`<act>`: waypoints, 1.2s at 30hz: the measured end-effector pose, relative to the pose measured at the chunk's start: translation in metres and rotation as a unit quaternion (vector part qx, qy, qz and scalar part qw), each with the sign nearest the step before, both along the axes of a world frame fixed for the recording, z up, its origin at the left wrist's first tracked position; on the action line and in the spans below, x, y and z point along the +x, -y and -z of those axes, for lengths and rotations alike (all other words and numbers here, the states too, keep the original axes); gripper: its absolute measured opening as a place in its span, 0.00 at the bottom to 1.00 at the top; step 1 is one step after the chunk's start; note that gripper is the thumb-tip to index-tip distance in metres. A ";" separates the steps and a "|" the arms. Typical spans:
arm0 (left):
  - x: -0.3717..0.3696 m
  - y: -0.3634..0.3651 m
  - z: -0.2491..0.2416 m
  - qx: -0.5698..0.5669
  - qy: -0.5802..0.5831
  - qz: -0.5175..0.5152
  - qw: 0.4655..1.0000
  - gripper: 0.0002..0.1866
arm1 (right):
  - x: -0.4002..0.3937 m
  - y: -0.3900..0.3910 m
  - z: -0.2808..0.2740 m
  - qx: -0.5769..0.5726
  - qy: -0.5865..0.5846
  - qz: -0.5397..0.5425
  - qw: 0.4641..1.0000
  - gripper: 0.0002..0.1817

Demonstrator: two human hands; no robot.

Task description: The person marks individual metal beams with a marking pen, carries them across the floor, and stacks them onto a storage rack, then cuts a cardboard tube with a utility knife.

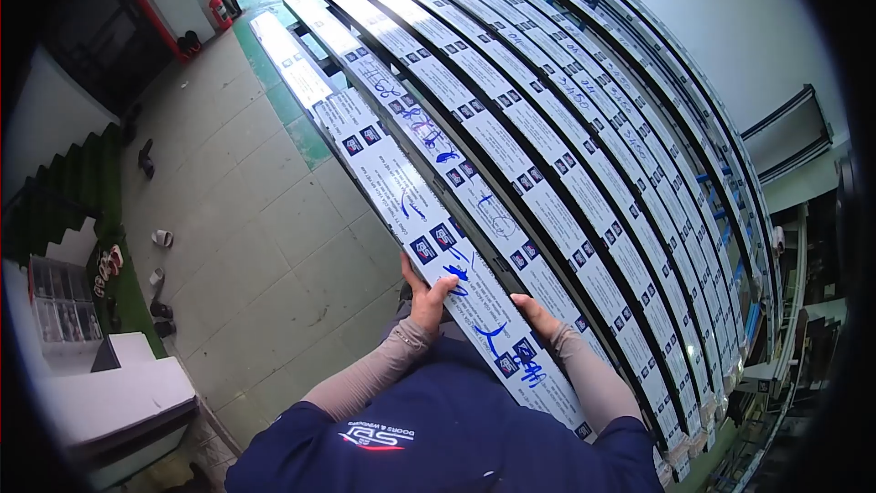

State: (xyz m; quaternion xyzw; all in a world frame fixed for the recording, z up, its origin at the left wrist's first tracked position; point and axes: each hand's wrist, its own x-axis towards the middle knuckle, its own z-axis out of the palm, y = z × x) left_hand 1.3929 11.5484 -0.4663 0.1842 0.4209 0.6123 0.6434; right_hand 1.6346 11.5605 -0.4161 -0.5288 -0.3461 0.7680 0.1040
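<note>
A long profile bar [401,192] wrapped in white printed film, with blue handwriting on it, runs from the upper left down past my body. My left hand [426,297] grips its left edge, thumb on the top face and fingers over the side. On the opposite edge, my right hand [538,315] holds the same bar, with its other fingers hidden beneath. Right beside it lies another film-covered profile [484,210], also marked in blue ink.
Several more wrapped profiles [584,164] lie in parallel rows to the right. A white desk [119,402] stands lower left, near shoes [162,237] on the tiled floor [265,246]. A fire extinguisher [219,9] is by the far doorway.
</note>
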 end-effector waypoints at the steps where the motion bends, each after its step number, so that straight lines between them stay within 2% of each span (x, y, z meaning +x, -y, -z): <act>1: -0.002 -0.014 0.043 0.016 0.008 -0.002 1.000 0.61 | 0.000 -0.017 0.044 0.027 0.026 -0.017 0.999 0.38; 3: -0.018 -0.024 0.032 0.007 -0.005 0.006 1.000 0.60 | -0.008 -0.022 0.053 0.017 0.051 -0.010 0.998 0.38; 7: -0.027 -0.045 0.021 -0.007 -0.067 0.003 0.998 0.60 | -0.015 -0.040 0.053 0.009 0.026 -0.002 1.000 0.38; 8: -0.022 -0.064 0.063 0.002 -0.064 0.001 0.998 0.60 | -0.007 -0.060 0.100 0.044 0.039 -0.027 0.998 0.38; 9: -0.026 -0.063 0.055 0.007 -0.073 -0.006 0.997 0.59 | -0.014 -0.059 0.083 0.044 0.031 -0.030 0.998 0.38; 11: -0.025 -0.069 0.042 -0.009 -0.018 -0.005 1.000 0.55 | -0.024 -0.068 0.056 0.057 0.049 -0.049 0.996 0.37; 13: -0.028 -0.071 0.049 -0.012 0.004 0.000 1.000 0.50 | -0.020 -0.073 0.064 0.116 0.063 -0.090 0.987 0.36; 14: -0.025 -0.069 0.050 -0.022 -0.002 -0.007 1.000 0.38 | -0.018 -0.070 0.073 0.130 0.063 -0.089 0.986 0.36; 15: -0.017 -0.080 0.088 -0.011 0.028 0.014 0.999 0.36 | -0.014 -0.079 0.107 0.144 0.086 -0.077 0.983 0.35; 17: -0.020 -0.081 0.077 -0.015 0.048 0.034 0.998 0.34 | -0.021 -0.079 0.103 0.137 0.076 -0.056 0.986 0.33; 18: -0.018 -0.082 0.073 -0.026 0.054 0.036 0.998 0.32 | -0.019 -0.083 0.106 0.113 0.092 -0.082 0.986 0.37; 20: -0.018 -0.086 0.074 -0.038 0.027 0.033 0.998 0.32 | -0.019 -0.087 0.116 0.095 0.083 -0.082 0.989 0.36; 22: -0.013 -0.089 0.104 -0.055 -0.066 -0.033 0.996 0.29 | -0.018 -0.090 0.136 0.052 0.034 -0.040 0.997 0.35; 24: -0.027 -0.092 0.107 -0.130 -0.017 0.089 0.987 0.26 | -0.016 -0.085 0.168 0.101 0.020 -0.006 0.995 0.37; 25: -0.022 -0.093 0.099 -0.124 0.016 0.122 0.985 0.28 | -0.015 -0.089 0.122 0.031 0.098 -0.014 0.995 0.38; 26: -0.022 -0.094 0.093 -0.113 -0.009 0.140 0.984 0.31 | -0.011 -0.087 0.101 -0.009 0.089 -0.014 0.996 0.41; 27: -0.025 -0.093 0.092 -0.109 0.001 0.149 0.983 0.31 | -0.012 -0.083 0.113 0.032 0.149 -0.036 0.988 0.44; 28: -0.028 -0.093 0.090 -0.102 0.004 0.139 0.985 0.32 | -0.012 -0.080 0.104 0.053 0.134 -0.042 0.989 0.45; 29: -0.016 -0.083 0.103 -0.124 0.004 0.132 0.984 0.32 | -0.009 -0.072 0.126 0.045 0.153 -0.041 0.986 0.44; 31: -0.025 -0.097 0.078 -0.145 -0.054 0.094 0.984 0.33 | -0.023 -0.089 0.121 0.046 0.133 -0.043 0.989 0.44; 32: -0.027 -0.105 0.075 -0.144 -0.047 0.094 0.984 0.32 | -0.023 -0.091 0.118 0.048 0.136 -0.040 0.989 0.43; 33: -0.028 -0.108 0.078 -0.145 -0.039 0.097 0.984 0.32 | -0.020 -0.090 0.105 0.073 0.128 -0.026 0.989 0.44; 35: -0.041 -0.109 0.097 -0.144 -0.019 0.105 0.984 0.31 | -0.026 -0.091 0.104 0.045 0.139 -0.015 0.989 0.44; 36: -0.023 -0.087 0.105 -0.148 -0.008 0.107 0.983 0.31 | -0.007 -0.071 0.103 0.027 0.154 -0.014 0.988 0.45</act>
